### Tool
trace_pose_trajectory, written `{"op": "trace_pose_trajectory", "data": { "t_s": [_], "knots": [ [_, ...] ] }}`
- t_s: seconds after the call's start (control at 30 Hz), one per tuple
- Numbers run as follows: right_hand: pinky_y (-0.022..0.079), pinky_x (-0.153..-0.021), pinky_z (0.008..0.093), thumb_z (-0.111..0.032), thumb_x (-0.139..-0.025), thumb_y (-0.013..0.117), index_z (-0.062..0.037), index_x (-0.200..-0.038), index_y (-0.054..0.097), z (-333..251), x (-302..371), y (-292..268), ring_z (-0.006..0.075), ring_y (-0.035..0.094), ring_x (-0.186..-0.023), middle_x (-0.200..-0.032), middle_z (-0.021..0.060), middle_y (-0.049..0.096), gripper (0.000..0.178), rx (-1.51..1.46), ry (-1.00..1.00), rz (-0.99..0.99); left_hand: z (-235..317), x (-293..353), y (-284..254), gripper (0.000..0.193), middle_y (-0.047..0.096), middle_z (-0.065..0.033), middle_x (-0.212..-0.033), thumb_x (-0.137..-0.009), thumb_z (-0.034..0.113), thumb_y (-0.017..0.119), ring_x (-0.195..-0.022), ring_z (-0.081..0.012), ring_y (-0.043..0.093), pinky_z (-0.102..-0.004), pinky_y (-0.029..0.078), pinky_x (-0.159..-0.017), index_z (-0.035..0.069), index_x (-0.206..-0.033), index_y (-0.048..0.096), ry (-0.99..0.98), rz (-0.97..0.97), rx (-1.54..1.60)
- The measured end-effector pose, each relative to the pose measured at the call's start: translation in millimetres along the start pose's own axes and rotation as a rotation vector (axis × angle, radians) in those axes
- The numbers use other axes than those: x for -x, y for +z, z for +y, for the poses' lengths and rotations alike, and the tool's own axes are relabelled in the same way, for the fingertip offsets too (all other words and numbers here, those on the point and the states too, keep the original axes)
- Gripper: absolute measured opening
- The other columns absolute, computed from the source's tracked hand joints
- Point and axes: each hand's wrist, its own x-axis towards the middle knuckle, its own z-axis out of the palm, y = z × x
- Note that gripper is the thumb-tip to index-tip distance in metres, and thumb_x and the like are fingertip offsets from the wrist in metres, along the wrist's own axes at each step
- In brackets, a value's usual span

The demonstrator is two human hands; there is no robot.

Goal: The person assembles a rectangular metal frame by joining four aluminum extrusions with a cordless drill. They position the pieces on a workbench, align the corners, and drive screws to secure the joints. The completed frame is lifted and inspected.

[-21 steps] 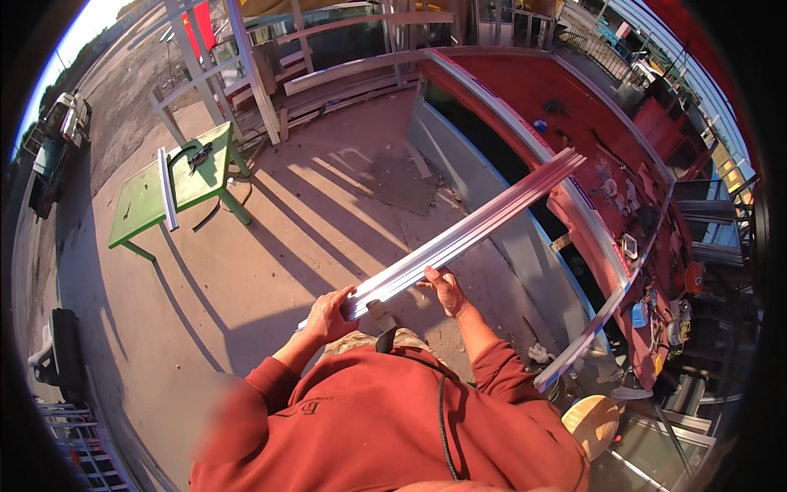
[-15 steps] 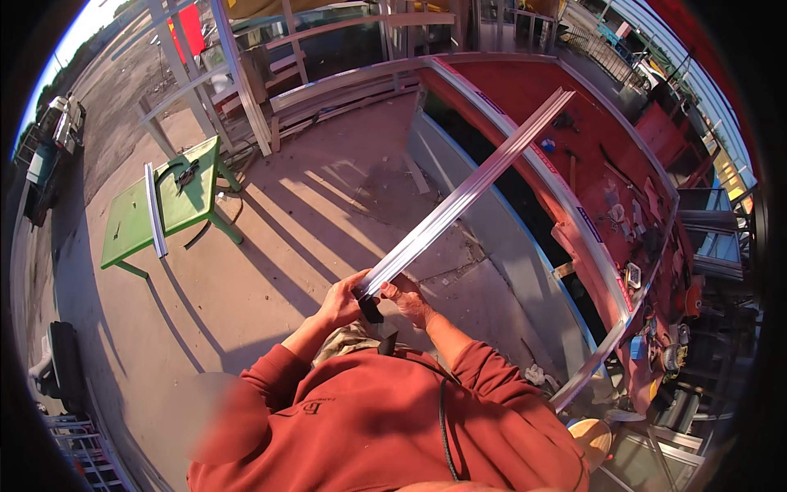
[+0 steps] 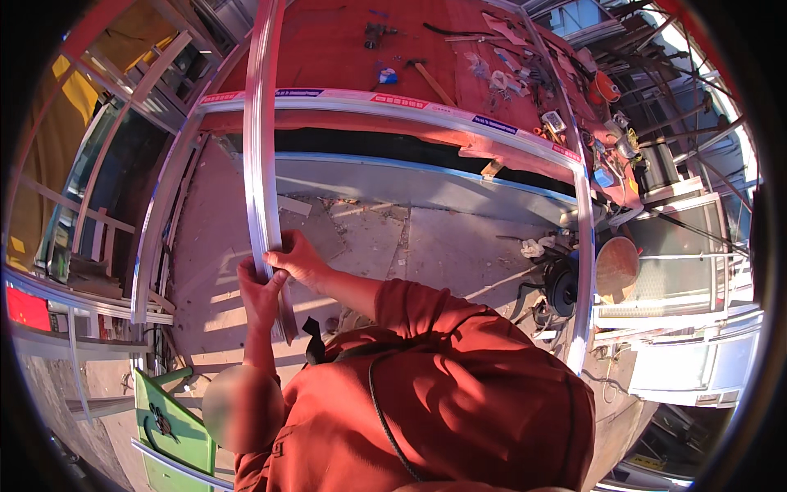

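Observation:
A long silvery aluminium profile, grooved along its length, runs from the far edge of the view toward my body. My left hand grips it low on the left side, thumb pressed against it. Just above and to the right, my right hand closes round the same profile. The near end of the profile sticks out below both hands. Its far part passes over the framed edge of a red-covered workbench; whether it touches that edge I cannot tell.
On the bench lie a drill, a hammer and scattered small items. A round dark machine stands by the bench's right leg. A green table carrying another profile is at lower left. Metal frames lean at the left.
My view and body have turned to the right, toward the workbench. The profile now points straight away from me, with more of its near end showing below my hands. Both hands still hold it.

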Motion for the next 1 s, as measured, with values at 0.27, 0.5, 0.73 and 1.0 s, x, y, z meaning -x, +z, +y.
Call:
{"op": "trace_pose_trajectory", "data": {
  "t_s": [0.27,0.5,0.73,1.0],
  "knots": [
    [0.049,-0.082,0.0343,-0.023,-0.067,0.083,0.0050,-0.123,0.040,-27,-190,-11,0.0198,0.057,-0.093,-0.105,0.0117,0.055,0.075,0.189,-0.322,0.531,-53,-194,-30,0.028,0.050,0.0020,-0.086,-0.090,0.014,0.068,-0.072,-0.0058,0.044,-0.0209,0.039,-0.065,0.002,-0.110,0.052,0.077,0.170,-0.075],
    [0.050,-0.089,0.0430,-0.032,-0.063,0.080,-0.0070,-0.111,0.057,-70,-312,-90,0.0355,0.060,-0.106,-0.112,0.0165,0.062,0.058,0.854,-0.005,0.871,-76,-293,-70,0.043,0.055,0.0000,-0.085,-0.084,0.014,0.070,-0.073,-0.0078,0.049,-0.0234,0.044,-0.065,0.002,-0.121,0.052,-0.042,0.198,-0.148],
    [0.044,-0.099,0.0453,-0.026,-0.074,0.065,-0.0023,-0.116,0.059,-76,-366,-156,0.0394,0.053,-0.117,-0.113,0.0234,0.064,0.049,1.081,0.051,0.728,-71,-323,-118,0.049,0.063,-0.0075,-0.089,-0.080,0.018,0.069,-0.078,-0.0144,0.061,-0.0301,0.050,-0.069,0.000,-0.122,0.052,-0.186,0.206,-0.122],
    [0.028,-0.113,0.0480,-0.026,-0.077,0.073,-0.0090,-0.143,0.037,-95,-368,6,0.0324,0.031,-0.139,-0.150,0.0132,0.033,0.078,1.478,-0.492,0.660,-89,-317,-240,0.046,0.065,-0.0117,-0.099,-0.080,0.020,0.071,-0.074,-0.0190,0.060,-0.0320,0.049,-0.070,0.004,-0.121,0.059,-0.134,0.111,-0.326]
  ]
}}
